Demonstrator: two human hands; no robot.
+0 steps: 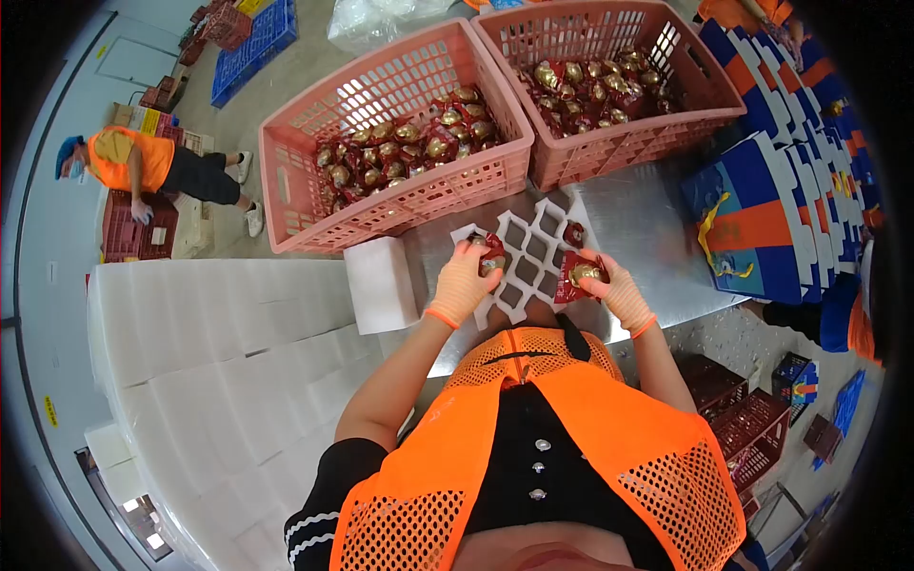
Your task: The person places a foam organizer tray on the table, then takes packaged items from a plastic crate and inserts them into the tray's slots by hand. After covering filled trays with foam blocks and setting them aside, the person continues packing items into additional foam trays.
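A white foam lattice [506, 294] with square openings lies on the metal table in front of me. My left hand [464, 282], in a striped glove that leaves the fingertips bare, is closed around a red-and-gold wrapped packet [492, 259] at the lattice's left side. At its right side, my right hand [619, 291] grips another red-and-gold packet [583, 274] with a printed red wrapper. One more red packet [573, 234] sits at the lattice's upper right. What is inside the wrappers I cannot make out.
Two pink crates [400, 205] [638, 128] of similar packets stand behind the lattice. White foam blocks [228, 381] are stacked at left, one block [380, 284] beside the lattice. Blue-and-orange boxes [752, 224] with yellow cords stand at right. A co-worker [157, 164] bends over crates at far left.
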